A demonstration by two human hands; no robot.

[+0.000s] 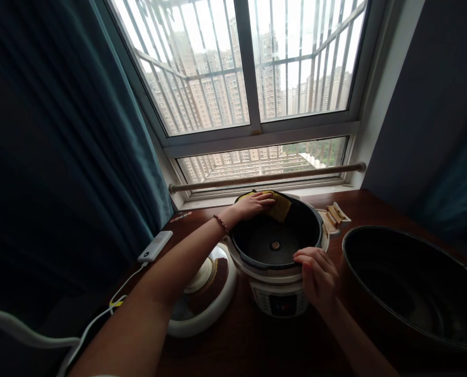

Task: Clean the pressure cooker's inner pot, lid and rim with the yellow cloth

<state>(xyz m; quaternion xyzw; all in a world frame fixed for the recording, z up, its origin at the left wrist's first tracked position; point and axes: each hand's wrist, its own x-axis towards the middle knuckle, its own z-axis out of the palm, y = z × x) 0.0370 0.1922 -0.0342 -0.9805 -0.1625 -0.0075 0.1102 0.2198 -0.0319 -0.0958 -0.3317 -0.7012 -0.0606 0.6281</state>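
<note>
A white electric cooker [279,293] stands on the table with its top uncovered and a dark interior. At the bottom of that interior, a small round metal piece [275,245] shows in the middle. My left hand [256,203], with a beaded bracelet at the wrist, presses a yellow cloth [279,208] against the inner wall at the far left of the rim. The near right rim is held by my right hand [320,272], its fingers bent over the edge. Part of the cloth is hidden under my left fingers.
Left of the cooker lies a round white-edged lid [218,314], partly behind my left arm. A big dark pot [406,288] stands at the right. A white power bank [155,246] with a cable lies by the blue curtain [111,131]. The window [255,128] is beyond.
</note>
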